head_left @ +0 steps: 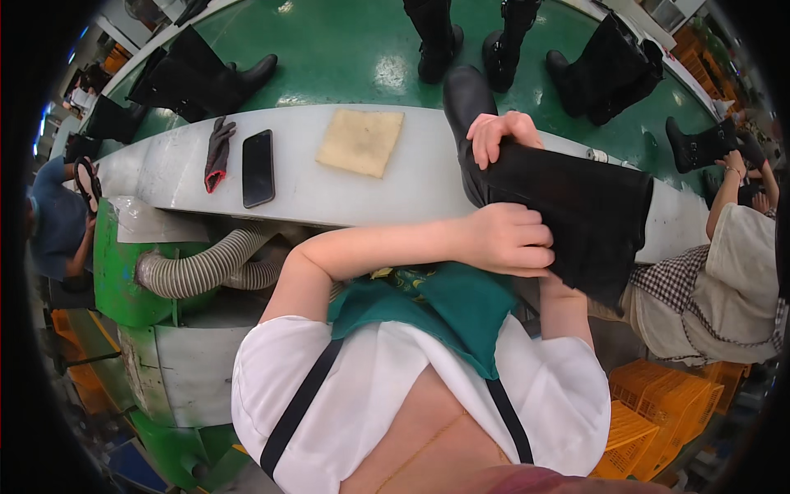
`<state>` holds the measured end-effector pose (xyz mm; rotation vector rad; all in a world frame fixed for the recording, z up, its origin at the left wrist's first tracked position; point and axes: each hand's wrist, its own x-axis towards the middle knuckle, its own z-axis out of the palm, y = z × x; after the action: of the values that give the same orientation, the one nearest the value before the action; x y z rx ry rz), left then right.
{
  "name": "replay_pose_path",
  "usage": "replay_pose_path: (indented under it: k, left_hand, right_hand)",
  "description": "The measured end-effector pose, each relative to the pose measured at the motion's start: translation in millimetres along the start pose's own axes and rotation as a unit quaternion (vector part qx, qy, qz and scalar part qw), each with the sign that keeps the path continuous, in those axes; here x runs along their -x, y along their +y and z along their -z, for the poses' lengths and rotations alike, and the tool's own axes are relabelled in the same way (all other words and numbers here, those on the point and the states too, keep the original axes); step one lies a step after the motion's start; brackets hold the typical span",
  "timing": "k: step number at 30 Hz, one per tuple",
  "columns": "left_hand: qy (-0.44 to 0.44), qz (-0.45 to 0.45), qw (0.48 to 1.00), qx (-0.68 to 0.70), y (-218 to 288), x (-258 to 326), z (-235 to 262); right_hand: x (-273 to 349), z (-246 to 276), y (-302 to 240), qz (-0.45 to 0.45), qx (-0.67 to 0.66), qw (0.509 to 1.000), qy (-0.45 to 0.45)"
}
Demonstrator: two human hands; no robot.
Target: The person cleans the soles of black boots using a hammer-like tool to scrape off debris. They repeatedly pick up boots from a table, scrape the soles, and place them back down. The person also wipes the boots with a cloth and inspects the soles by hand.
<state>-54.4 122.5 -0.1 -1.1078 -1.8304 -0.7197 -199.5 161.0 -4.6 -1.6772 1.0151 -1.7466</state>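
Note:
A tall black boot (576, 202) lies across my hands, its foot pointing away and its wide shaft spreading to the right. My right hand (504, 137) is closed over the boot's far side near the ankle; the forearm behind it is hidden by the shaft. On the near side, my left hand (512, 239) has its curled fingers pinched on the shaft's edge. What exactly lies between those fingertips is hidden. To the left on the white bench (288, 204) are a yellowish cloth pad (360, 143), a black phone (257, 169) and a dark glove (218, 152) with a red cuff.
Beyond the bench, a green surface (354, 49) carries several black boots, such as the pair (432, 37) straight ahead. A green machine (123, 272) with a ribbed hose (197, 267) stands at left. Orange crates (658, 412) sit lower right. Co-workers (716, 280) are at both sides.

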Motion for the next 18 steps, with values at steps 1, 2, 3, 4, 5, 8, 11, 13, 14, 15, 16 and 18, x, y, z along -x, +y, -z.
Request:
replay_pose_path:
  k: [1, 2, 3, 4, 5, 8, 11, 13, 14, 15, 16, 18]
  left_hand:
    - [-0.008, 0.025, 0.999, 0.023, 3, 9, -2]
    - [-0.013, 0.070, 0.996, 0.061, 5, 19, -4]
    - [-0.019, 0.115, 0.988, 0.098, 7, 28, -4]
    - [-0.012, 0.136, 0.985, 0.103, 8, 35, -1]
    - [-0.006, 0.158, 0.982, 0.107, 8, 42, 5]
    - [0.030, 0.307, 0.944, 0.117, -1, 68, 23]
    - [0.107, 0.481, 0.861, 0.126, -24, 74, 43]
    - [0.187, 0.539, 0.808, 0.148, -45, 72, 48]
    - [0.197, 0.536, 0.803, 0.171, -55, 72, 49]
    - [0.207, 0.530, 0.798, 0.196, -64, 70, 49]
    - [0.217, 0.525, 0.793, 0.220, -69, 67, 49]
    - [0.203, 0.540, 0.777, 0.251, -74, 59, 51]
  right_hand:
    - [4, 1, -3, -0.003, -0.016, 1.000, 0.006]
    - [6, 2, -6, 0.003, -0.013, 1.000, 0.006]
    - [9, 4, -7, 0.009, -0.013, 1.000, 0.007]
    - [13, 4, -9, 0.014, -0.009, 1.000, 0.011]
    - [18, 4, -11, 0.011, 0.017, 1.000, 0.019]
    - [23, -1, -14, 0.014, 0.062, 0.997, 0.037]
    - [26, -7, -23, 0.031, 0.063, 0.997, 0.020]
    - [27, -11, -24, 0.040, 0.079, 0.996, 0.024]
    - [27, -16, -26, 0.039, 0.085, 0.995, 0.032]
    - [26, -19, -28, 0.038, 0.093, 0.994, 0.041]
    - [27, -21, -28, 0.035, 0.089, 0.994, 0.050]
    - [27, -24, -29, 0.028, 0.084, 0.994, 0.067]
